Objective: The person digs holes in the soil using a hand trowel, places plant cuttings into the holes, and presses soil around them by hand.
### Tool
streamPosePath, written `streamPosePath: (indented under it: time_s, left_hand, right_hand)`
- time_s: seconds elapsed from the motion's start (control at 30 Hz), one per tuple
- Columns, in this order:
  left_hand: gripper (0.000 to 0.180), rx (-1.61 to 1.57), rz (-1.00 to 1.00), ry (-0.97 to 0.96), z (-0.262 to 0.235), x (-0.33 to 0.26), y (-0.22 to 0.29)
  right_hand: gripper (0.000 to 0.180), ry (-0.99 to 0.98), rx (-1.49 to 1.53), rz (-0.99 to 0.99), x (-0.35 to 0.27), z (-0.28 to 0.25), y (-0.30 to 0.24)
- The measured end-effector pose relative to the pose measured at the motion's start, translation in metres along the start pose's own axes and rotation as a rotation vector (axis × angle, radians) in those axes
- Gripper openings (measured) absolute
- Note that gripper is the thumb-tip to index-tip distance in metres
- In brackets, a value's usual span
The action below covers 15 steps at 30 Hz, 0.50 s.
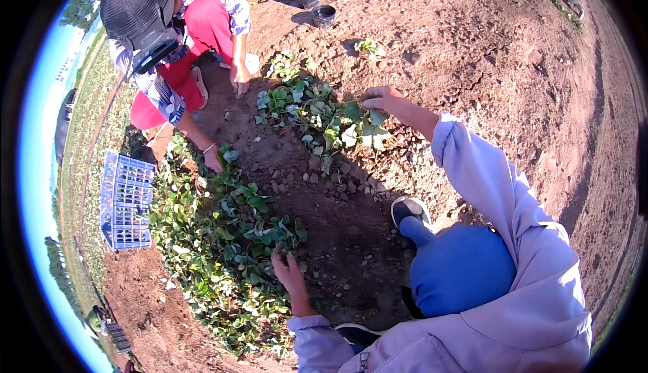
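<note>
Head view | your right hand [379, 96] is seemingly pinching the far plant's leaves [354, 125] | your left hand [289, 270] is resting open-fingered beside the near leafy clump [236, 238].

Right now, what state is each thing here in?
left hand: open, fingers spread on low green plants
right hand: fingers closed on leafy plant
blue crate: on the ground by the plants
metal can: upright, open top
co-worker's hands: down on the soil
</note>
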<state>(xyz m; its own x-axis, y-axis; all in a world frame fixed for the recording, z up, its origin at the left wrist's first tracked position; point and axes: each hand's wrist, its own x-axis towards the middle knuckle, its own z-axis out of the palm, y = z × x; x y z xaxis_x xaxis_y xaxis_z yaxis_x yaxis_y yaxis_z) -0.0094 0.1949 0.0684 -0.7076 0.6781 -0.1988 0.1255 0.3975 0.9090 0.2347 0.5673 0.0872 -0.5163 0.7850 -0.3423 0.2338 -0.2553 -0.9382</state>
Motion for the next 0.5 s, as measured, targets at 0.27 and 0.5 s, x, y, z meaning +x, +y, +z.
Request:
streamPosePath:
  time_s: [0.27,0.5]
  left_hand:
    - [0.040,0.239,0.440,-0.204,0.054,0.019,0.099]
    - [0.031,0.316,0.357,-0.259,0.049,0.013,0.060]
  right_hand:
    - [0.020,-0.686,-0.247,-0.127,-0.057,0.065,-0.046]
    - [0.023,-0.989,-0.261,-0.098,-0.088,0.139,-0.075]
